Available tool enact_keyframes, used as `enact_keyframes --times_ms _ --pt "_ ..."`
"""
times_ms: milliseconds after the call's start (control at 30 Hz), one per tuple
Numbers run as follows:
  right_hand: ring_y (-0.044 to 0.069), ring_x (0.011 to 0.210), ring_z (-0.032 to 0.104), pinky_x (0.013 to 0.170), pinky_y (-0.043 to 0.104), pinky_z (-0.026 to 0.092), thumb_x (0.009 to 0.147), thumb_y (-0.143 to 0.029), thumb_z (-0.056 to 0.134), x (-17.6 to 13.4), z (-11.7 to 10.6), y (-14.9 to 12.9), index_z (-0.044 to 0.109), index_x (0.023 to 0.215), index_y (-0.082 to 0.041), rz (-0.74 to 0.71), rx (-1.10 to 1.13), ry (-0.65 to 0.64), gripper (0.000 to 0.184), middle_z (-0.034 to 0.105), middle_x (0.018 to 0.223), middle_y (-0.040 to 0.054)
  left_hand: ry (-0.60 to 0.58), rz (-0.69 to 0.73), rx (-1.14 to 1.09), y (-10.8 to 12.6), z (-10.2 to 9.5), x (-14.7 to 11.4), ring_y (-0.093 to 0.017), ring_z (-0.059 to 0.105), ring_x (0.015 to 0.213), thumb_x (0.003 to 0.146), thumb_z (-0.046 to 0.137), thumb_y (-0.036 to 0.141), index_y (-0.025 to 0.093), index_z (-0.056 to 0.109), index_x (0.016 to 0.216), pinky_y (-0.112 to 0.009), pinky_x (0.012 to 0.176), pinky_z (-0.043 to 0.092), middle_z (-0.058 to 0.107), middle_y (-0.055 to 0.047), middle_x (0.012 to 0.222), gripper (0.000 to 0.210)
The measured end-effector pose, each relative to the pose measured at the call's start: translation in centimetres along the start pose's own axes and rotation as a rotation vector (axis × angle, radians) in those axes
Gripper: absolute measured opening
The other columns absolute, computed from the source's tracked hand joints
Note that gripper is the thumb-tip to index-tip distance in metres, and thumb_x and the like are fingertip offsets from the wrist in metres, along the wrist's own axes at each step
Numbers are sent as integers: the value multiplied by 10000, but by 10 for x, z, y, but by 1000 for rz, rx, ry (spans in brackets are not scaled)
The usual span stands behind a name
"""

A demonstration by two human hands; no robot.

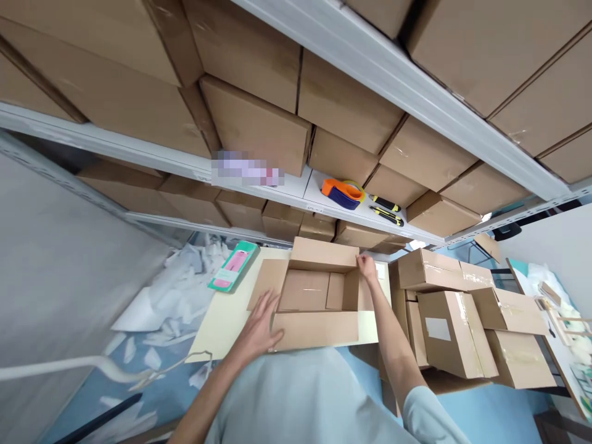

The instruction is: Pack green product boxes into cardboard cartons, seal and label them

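Note:
An open cardboard box [305, 290] stands on a pale yellow table, its flaps folded outward and only bare cardboard showing inside. My left hand [263, 320] lies at its near left corner, fingers spread over the left flap and the thumb beside the near flap [317, 328]. At the far right corner, my right hand [367, 268] is closed, its fingertips pinching the cardboard edge by the far flap [325, 253]. Left of the box lies a green and pink package [234, 266].
A shelf [319, 192] above the table bears an orange and blue tape dispenser [342, 192], yellow-black utility knives [386, 214] and stacked cartons [259, 123]. Taped boxes [456, 333] are piled at right. White scrap material [171, 290] covers the floor at left, near a white curved tube [69, 370].

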State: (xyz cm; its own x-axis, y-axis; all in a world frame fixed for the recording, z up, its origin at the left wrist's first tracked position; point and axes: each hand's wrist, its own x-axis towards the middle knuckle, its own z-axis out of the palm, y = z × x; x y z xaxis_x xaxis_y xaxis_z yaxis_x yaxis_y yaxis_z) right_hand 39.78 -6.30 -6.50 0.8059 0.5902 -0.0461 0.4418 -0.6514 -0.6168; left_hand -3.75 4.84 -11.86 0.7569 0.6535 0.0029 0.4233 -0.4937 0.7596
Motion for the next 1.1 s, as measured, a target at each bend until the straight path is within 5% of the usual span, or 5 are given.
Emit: enact_keyframes --times_ms 133,400,567,800,1100 --pt "295 838 724 819 383 574 1013 -609 570 -8 2 -9 673 800 -253 -24 -91 44 427 768 796 93 20 -20 -38 -1 18 -6 -425 298 1742 773 731 241 185 351 1755 -605 1380 383 348 -218 1849 1054" --pt "435 1614 441 1302 623 380 1081 -634 487 -74 -43 -7 660 1429 -112 -247 -319 373 650 569 1650 296 261 -134 -129 16 -4 15 -420 475 1646 931 671 380 155 437 1676 -609 1336 436 538 -251 1700 813" --pt "505 1373 665 1167 624 508 937 -866 540 -140 -57 23 663 1398 -55 37 -247 433 942 729 1399 361 412 -278 -13 23 -42 40 -460 645 1444 922 654 451 127 577 1531 -620 1220 513 719 -266 1465 694" --pt "387 898 786 926 487 591 850 -861 580 -153 -69 15 714 774 -253 51 19 222 627 835 863 161 320 -397 -35 44 -69 41 -322 821 1001 896 592 407 225 735 1342 -405 939 618 858 -90 1015 502" --pt "304 903 709 986 450 534 927 -688 668 -145 -79 -21 707 818 -241 -222 228 -26 462 790 871 82 513 -600 -31 103 -63 -63 -283 810 938 893 601 501 219 723 1386 -371 890 607 859 -54 1032 581"
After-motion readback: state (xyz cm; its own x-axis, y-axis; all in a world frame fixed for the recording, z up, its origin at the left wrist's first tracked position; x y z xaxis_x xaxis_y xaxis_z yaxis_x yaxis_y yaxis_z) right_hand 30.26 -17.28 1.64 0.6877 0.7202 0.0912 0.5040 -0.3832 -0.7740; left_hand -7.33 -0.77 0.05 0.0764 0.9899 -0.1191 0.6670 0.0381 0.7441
